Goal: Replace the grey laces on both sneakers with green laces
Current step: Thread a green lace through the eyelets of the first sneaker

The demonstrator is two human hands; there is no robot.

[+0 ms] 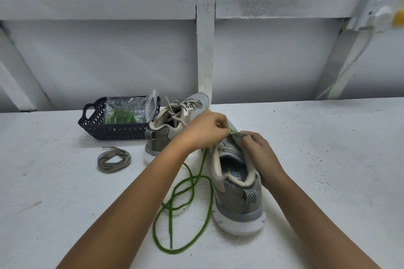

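The near grey sneaker (237, 185) stands heel toward me on the white table. My left hand (206, 130) pinches the green lace (196, 199) at the sneaker's eyelets; the rest of the lace trails in loops over the table to the sneaker's left. My right hand (260, 155) grips the sneaker's tongue and right side. The second sneaker (172, 124) stands behind, still tied with its grey lace. A removed grey lace (114, 159) lies coiled to the left.
A dark plastic basket (96, 124) at the back left holds a clear bag with green laces (122, 113). A white panelled wall with a vertical post (205, 50) rises right behind the table (328, 159).
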